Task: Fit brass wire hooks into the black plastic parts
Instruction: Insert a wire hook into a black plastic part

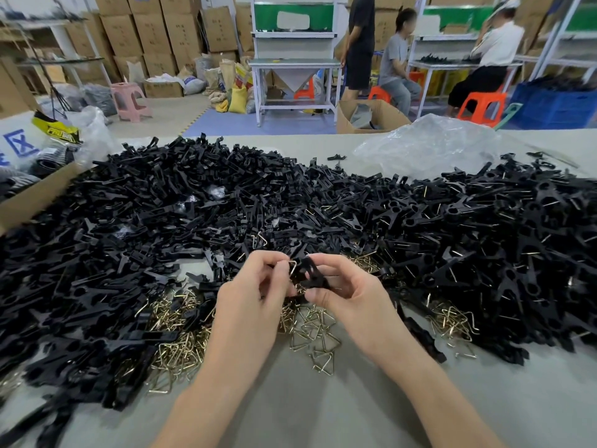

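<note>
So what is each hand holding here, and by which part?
The left hand pinches a brass hook by its left side; right hand grips a black part by its near end.

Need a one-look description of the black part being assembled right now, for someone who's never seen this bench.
Find the big heap of black plastic parts spread across the grey table; two hands meet at its near edge. The held black part sits in the fingers of the right hand, and the left hand holds a brass wire hook to it. It alone is lifted off the heap.
</note>
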Tool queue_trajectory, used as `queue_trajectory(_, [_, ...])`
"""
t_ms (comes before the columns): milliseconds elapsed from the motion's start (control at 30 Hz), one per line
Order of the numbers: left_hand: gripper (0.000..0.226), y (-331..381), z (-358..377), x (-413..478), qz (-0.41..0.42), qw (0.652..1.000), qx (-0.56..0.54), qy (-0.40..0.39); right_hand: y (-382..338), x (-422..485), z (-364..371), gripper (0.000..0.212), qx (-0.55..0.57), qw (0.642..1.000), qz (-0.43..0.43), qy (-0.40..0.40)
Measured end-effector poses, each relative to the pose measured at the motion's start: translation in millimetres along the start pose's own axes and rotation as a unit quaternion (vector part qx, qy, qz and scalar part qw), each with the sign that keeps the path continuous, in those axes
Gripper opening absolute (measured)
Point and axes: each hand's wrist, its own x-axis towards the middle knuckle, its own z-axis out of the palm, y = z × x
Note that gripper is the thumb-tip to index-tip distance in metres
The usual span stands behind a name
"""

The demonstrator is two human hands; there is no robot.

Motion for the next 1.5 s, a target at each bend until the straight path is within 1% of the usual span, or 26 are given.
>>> queue_trajectory(100, [0.011,6,-2,2,-0.054,0.994,-0.089,-0.007,3,-1,-1,0.05,-0.082,0.996,-0.013,0.012])
queue_trajectory(167, [0.009,7,-3,3,-0.059,0.993,-0.106,-0.011,4,-1,0,0.051,-0.114,0.993,-0.024,0.017])
queue_trajectory(233, [0.009,6,-3,5,-0.081,0.988,-0.133,-0.015,3,-1,1,0.052,-0.102,0.994,-0.014,0.019])
queue_trajectory(367, [0.011,7,-4,7,-0.153,0.954,-0.255,-0.021,3,-2,0,0.049,-0.124,0.991,-0.02,0.034])
queue_trajectory(467, [0.014,8,-4,7,-0.171,0.947,-0.271,-0.033,2,-4,1,0.05,-0.141,0.989,-0.029,0.045])
queue_trajectory(533, [0.02,9,-4,8,-0.186,0.94,-0.282,-0.05,1,-4,1,0.052,-0.146,0.987,-0.041,0.054])
queue_trajectory(633, [0.025,11,-5,9,-0.214,0.917,-0.327,-0.076,0,-4,0,0.053,-0.146,0.985,-0.057,0.07])
queue_trajectory(733, [0.023,10,-8,11,-0.215,0.898,-0.367,-0.11,0,-3,-1,0.054,-0.152,0.984,-0.063,0.072])
queue_trajectory(800, [0.015,10,-9,12,-0.214,0.893,-0.372,-0.137,0,-3,0,0.055,-0.15,0.984,-0.061,0.067])
queue_trajectory(867, [0.014,10,-9,11,-0.218,0.897,-0.351,-0.155,-1,-4,0,0.055,-0.149,0.985,-0.065,0.062])
queue_trajectory(1033, [0.009,9,-8,10,-0.22,0.902,-0.333,-0.161,-6,-4,0,0.057,-0.151,0.982,-0.09,0.064])
queue_trajectory(1133, [0.021,8,-7,9,-0.215,0.906,-0.322,-0.17,-9,-5,0,0.061,-0.156,0.981,-0.105,0.054])
queue_trajectory(1300, [0.03,11,-9,8,-0.243,0.9,-0.302,-0.198,-8,-7,-2,0.048,-0.176,0.976,-0.118,0.041])
queue_trajectory(1400, [0.018,10,-9,6,-0.246,0.885,-0.314,-0.241,-10,-9,2,0.047,-0.178,0.978,-0.108,0.013])
queue_trajectory(1467, [0.014,8,-8,6,-0.237,0.859,-0.361,-0.274,-13,-10,5,0.044,-0.186,0.975,-0.124,0.004])
queue_trajectory(1500, [0.017,9,-8,5,-0.234,0.844,-0.379,-0.299,-13,-11,6,0.04,-0.188,0.973,-0.135,0.004])
